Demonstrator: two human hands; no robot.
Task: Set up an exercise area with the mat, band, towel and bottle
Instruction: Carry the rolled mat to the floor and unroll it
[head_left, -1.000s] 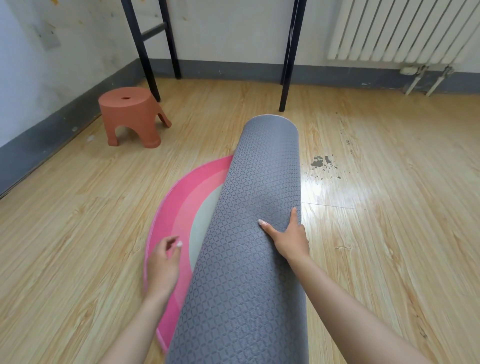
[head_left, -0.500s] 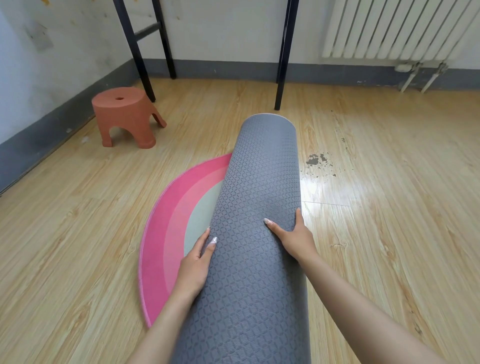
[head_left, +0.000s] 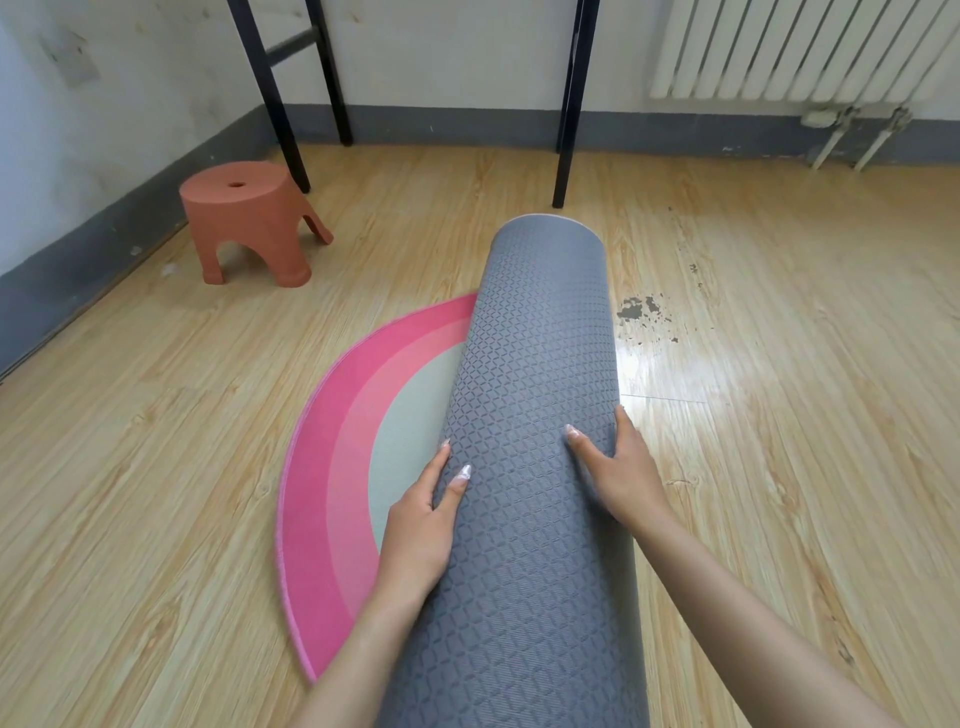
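On wood floor (head_left: 789, 493), left hand (head_left: 415, 525) and right hand (head_left: 623, 470) press straight-fingered on the half-rolled mat (head_left: 540, 353).

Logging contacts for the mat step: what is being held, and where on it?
The rolled mat, pressed between left hand and right hand on its opposite sides.

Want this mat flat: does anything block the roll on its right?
Nothing visible does. Right of the mat lies only floor with a flat scuffed patch; the stool stands far left.
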